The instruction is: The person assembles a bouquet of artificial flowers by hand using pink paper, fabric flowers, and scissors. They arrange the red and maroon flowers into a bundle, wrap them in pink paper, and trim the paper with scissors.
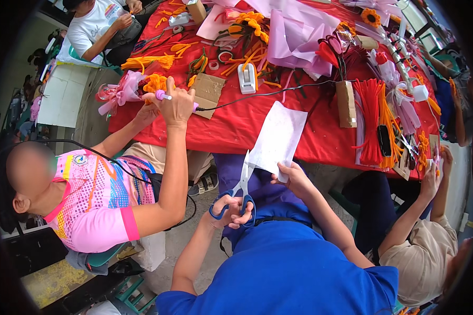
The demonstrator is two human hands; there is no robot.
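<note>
My left hand [229, 210] has its fingers in the blue handles of a pair of scissors [244, 177]. The scissors point up, away from my body, and their blades look slightly parted at the lower left corner of a thin white sheet [280, 136]. Whether the blades touch the sheet is hard to tell. My right hand [293, 179] pinches the sheet's lower right corner between thumb and fingers. The sheet is held above my lap and the near edge of the table, which a red cloth [228, 132] covers.
On the left, a co-worker [102, 189] holds a pink and white corded tool [163, 95] by orange flowers. Its cord crosses the cloth. A tape dispenser [247, 78], cardboard [209, 92], pink wrapping [299, 39] and red pipe cleaners [368, 118] lie beyond. Another co-worker [418, 252] sits at right.
</note>
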